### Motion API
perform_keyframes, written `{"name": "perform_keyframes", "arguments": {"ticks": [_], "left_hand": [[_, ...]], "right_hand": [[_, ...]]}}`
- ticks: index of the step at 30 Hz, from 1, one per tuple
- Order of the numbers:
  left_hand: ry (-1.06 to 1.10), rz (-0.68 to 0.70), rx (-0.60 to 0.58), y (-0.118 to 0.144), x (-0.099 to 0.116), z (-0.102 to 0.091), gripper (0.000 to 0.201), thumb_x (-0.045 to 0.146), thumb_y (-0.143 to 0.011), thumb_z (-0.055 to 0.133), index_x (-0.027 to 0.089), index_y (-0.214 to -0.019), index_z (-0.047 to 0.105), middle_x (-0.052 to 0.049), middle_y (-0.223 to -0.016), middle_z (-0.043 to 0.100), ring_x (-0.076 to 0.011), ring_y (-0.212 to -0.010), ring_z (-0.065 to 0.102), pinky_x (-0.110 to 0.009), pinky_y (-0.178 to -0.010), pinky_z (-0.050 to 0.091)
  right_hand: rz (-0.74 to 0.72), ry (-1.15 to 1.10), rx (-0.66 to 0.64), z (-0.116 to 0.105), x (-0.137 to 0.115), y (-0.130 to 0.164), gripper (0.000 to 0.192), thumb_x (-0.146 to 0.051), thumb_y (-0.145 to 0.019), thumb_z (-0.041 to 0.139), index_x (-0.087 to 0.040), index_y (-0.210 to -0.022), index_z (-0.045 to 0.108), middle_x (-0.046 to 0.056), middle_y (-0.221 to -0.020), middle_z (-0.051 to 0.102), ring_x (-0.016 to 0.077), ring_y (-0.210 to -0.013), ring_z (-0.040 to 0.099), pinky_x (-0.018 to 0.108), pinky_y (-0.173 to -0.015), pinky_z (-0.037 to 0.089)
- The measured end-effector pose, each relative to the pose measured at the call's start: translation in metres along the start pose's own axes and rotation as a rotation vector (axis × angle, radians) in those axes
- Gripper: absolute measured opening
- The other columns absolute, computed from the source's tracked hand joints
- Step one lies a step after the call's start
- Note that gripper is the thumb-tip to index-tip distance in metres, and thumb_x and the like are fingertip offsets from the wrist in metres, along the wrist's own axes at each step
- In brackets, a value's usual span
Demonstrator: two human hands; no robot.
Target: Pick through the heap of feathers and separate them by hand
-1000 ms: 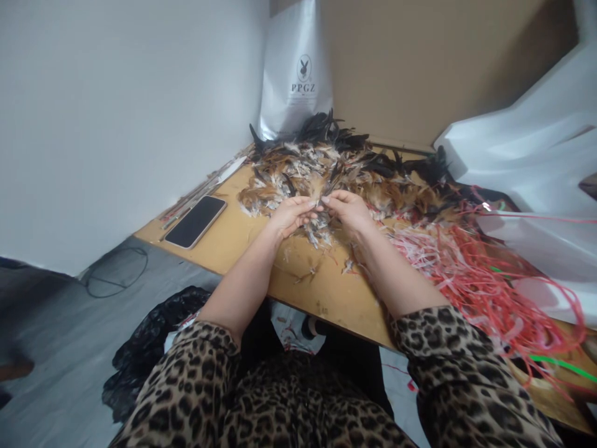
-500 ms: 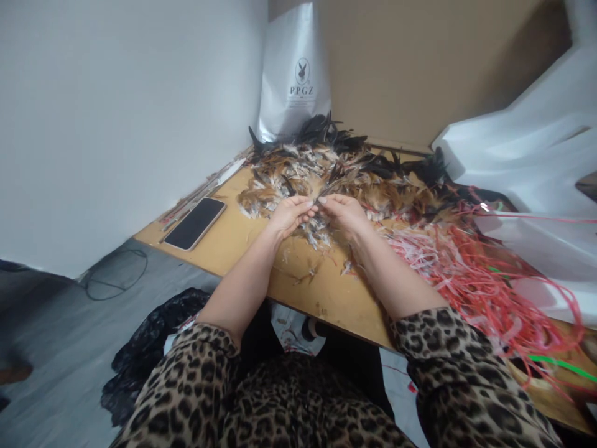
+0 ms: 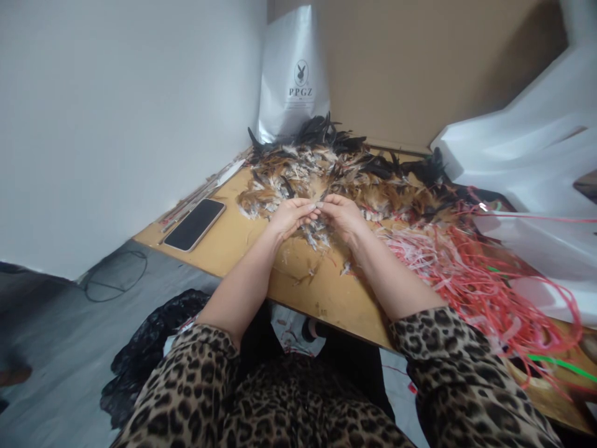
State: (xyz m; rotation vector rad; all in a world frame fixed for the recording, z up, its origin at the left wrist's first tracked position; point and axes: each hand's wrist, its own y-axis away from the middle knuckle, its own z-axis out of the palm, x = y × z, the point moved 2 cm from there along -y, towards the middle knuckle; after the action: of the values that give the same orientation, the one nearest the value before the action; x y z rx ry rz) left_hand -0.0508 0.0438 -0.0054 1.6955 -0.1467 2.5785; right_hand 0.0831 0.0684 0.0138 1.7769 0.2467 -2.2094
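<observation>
A big heap of brown, black and white feathers [image 3: 345, 171] covers the far half of the wooden table [image 3: 242, 249]. My left hand [image 3: 290, 216] and my right hand [image 3: 344, 214] meet fingertip to fingertip at the heap's near edge. Together they pinch a small bunch of feathers [image 3: 318, 204] between thumbs and fingers. Loose feather bits [image 3: 313, 236] lie on the table under my hands.
A black phone [image 3: 194, 224] lies at the table's left edge beside thin sticks [image 3: 205, 186]. Red and pink plastic strips [image 3: 471, 274] pile up on the right. A white PPGZ bag [image 3: 295, 74] stands at the back, white plastic sheeting [image 3: 527, 162] far right, a black bag [image 3: 149, 348] on the floor.
Both hands stay at the same spot over the heap. Only the fingers have shifted slightly on the small bunch of feathers.
</observation>
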Motion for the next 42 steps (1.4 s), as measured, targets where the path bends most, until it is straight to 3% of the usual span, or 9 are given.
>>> {"name": "perform_keyframes", "arguments": {"ticks": [11,19,24,30,42], "left_hand": [[0.006,-0.09,0.013,0.003,0.001,0.002,0.013,0.015,-0.072,0.066,0.008,-0.082,0.066,-0.006,-0.074,0.068,-0.0053,-0.059,0.061,-0.014,-0.057,0.047],[-0.012,-0.092,0.031,0.002,0.001,-0.001,0.013,0.014,-0.069,0.068,0.007,-0.08,0.065,-0.006,-0.074,0.068,-0.0044,-0.057,0.06,-0.014,-0.057,0.048],[-0.051,-0.079,0.039,0.002,0.001,0.0,0.017,0.016,-0.068,0.07,0.007,-0.08,0.064,-0.006,-0.072,0.068,-0.0053,-0.056,0.06,-0.014,-0.056,0.048],[-0.119,-0.054,0.0,0.003,0.001,0.003,0.019,0.02,-0.067,0.071,0.007,-0.079,0.065,-0.007,-0.073,0.068,-0.0065,-0.058,0.061,-0.016,-0.056,0.048],[-0.148,-0.055,-0.03,0.004,-0.001,0.003,0.021,0.025,-0.067,0.071,0.008,-0.078,0.066,-0.006,-0.073,0.068,-0.006,-0.057,0.06,-0.016,-0.056,0.046]], "right_hand": [[-0.106,0.063,0.03,-0.001,-0.001,-0.003,0.033,-0.033,-0.045,0.077,-0.018,-0.062,0.053,-0.005,-0.056,0.057,0.0091,-0.053,0.053,0.024,-0.058,0.043],[-0.092,0.143,-0.06,-0.007,-0.006,-0.002,0.03,-0.039,-0.051,0.076,-0.016,-0.059,0.058,-0.003,-0.052,0.056,0.0079,-0.047,0.047,0.022,-0.049,0.036],[-0.144,0.273,-0.005,-0.008,-0.015,0.002,0.034,-0.044,-0.052,0.074,-0.015,-0.054,0.057,-0.004,-0.046,0.05,0.0054,-0.043,0.037,0.022,-0.045,0.028],[-0.191,0.313,0.055,-0.004,-0.015,0.004,0.037,-0.047,-0.05,0.075,-0.016,-0.051,0.055,-0.005,-0.047,0.048,0.0059,-0.047,0.037,0.021,-0.046,0.028],[-0.224,0.383,0.021,-0.005,-0.015,0.003,0.033,-0.043,-0.053,0.073,-0.016,-0.052,0.053,-0.005,-0.047,0.045,0.006,-0.047,0.034,0.022,-0.047,0.025]]}}
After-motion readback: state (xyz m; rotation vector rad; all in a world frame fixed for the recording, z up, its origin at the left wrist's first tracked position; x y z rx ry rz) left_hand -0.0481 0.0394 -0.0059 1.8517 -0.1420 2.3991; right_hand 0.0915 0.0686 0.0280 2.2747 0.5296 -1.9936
